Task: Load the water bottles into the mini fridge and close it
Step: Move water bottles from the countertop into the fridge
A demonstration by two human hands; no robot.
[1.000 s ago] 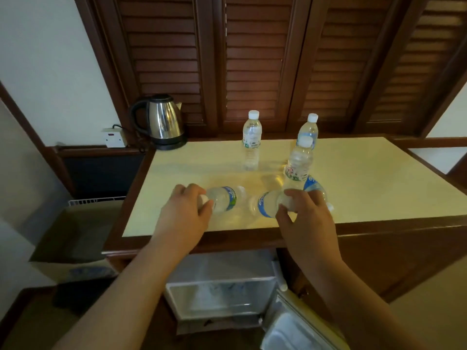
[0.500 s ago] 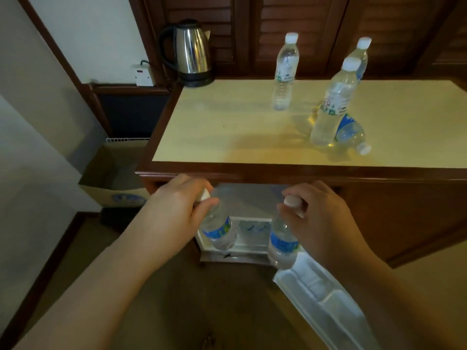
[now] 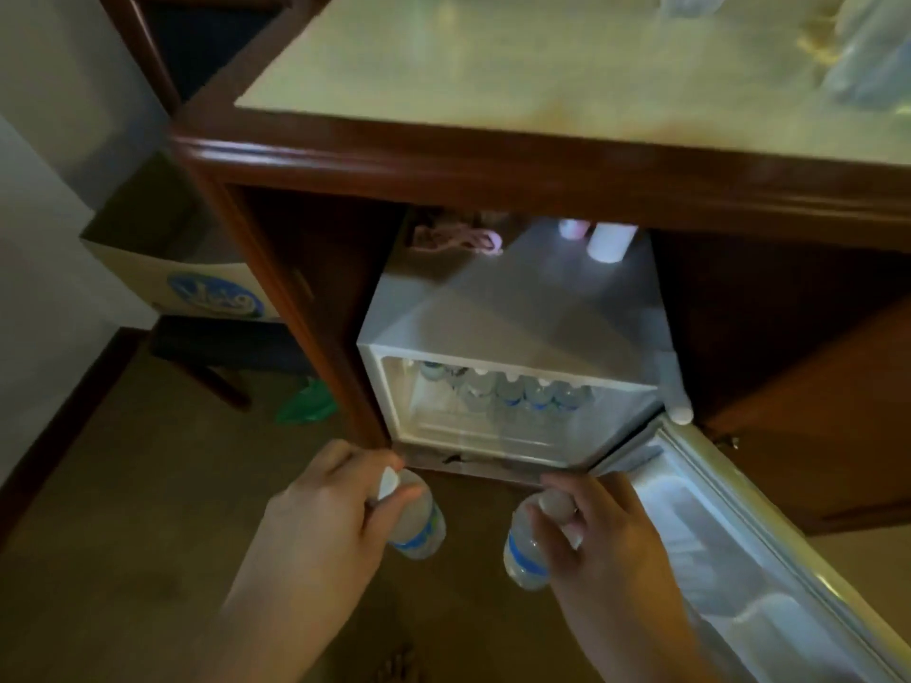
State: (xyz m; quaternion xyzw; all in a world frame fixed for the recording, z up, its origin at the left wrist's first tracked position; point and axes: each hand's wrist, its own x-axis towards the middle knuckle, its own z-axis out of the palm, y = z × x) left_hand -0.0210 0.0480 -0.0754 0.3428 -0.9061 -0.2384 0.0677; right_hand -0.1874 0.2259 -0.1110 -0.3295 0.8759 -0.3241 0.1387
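Note:
My left hand (image 3: 325,515) grips a small clear water bottle (image 3: 419,527) with a blue label by its neck, hanging cap-up. A second such bottle (image 3: 523,554) hangs the same way from my right hand (image 3: 601,534). Both are low, just in front of the white mini fridge (image 3: 512,313), which sits inside the wooden cabinet. Its door (image 3: 729,549) stands wide open to the right. Several bottles (image 3: 512,394) stand in a row inside the fridge. More bottles (image 3: 872,56) show blurred on the cabinet top at the upper right.
The cream cabinet top (image 3: 517,66) with its dark wood edge overhangs the fridge. A cardboard box (image 3: 197,288) with a blue logo stands to the left, a green bag (image 3: 308,404) lies on the brown floor. Two white cups (image 3: 609,241) rest on the fridge's top.
Both hands lifted a bottle each off the cabinet top and lowered them to the front of the open fridge. The view dropped downward with them.

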